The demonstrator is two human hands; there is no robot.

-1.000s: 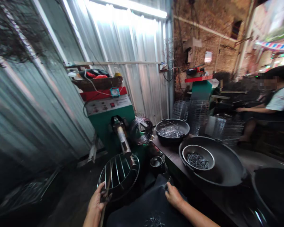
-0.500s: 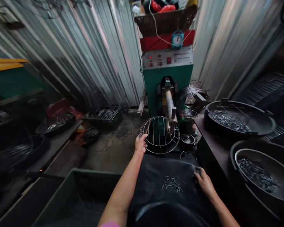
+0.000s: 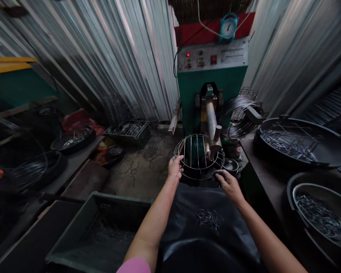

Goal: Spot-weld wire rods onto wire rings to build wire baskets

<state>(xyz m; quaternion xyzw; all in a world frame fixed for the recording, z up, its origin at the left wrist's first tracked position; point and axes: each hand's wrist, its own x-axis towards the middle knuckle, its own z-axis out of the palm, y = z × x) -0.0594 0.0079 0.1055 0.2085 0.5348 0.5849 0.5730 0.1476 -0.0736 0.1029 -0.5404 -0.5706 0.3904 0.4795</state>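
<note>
A round wire rack (image 3: 198,156) sits under the metal electrode arm (image 3: 211,125) of a green welding machine (image 3: 213,79). My left hand (image 3: 175,167) grips the rack's left rim, fingers curled round the wire. My right hand (image 3: 226,181) is closed at the rack's near right rim, pinching something small that I cannot make out. A black apron (image 3: 199,223) lies over my lap with a small heap of short wire pieces (image 3: 208,218) on it.
Dark basins of wire pieces (image 3: 301,142) (image 3: 321,216) stand on the bench at right. A wire coil (image 3: 240,115) hangs beside the machine. A grey bin (image 3: 99,231) sits at lower left. Pans and wire racks (image 3: 74,138) lie along the corrugated wall.
My right hand has left the apron and risen to the rack's near right rim. My left hand stays on the left rim. The camera view has swung from the right side to face the machine.
</note>
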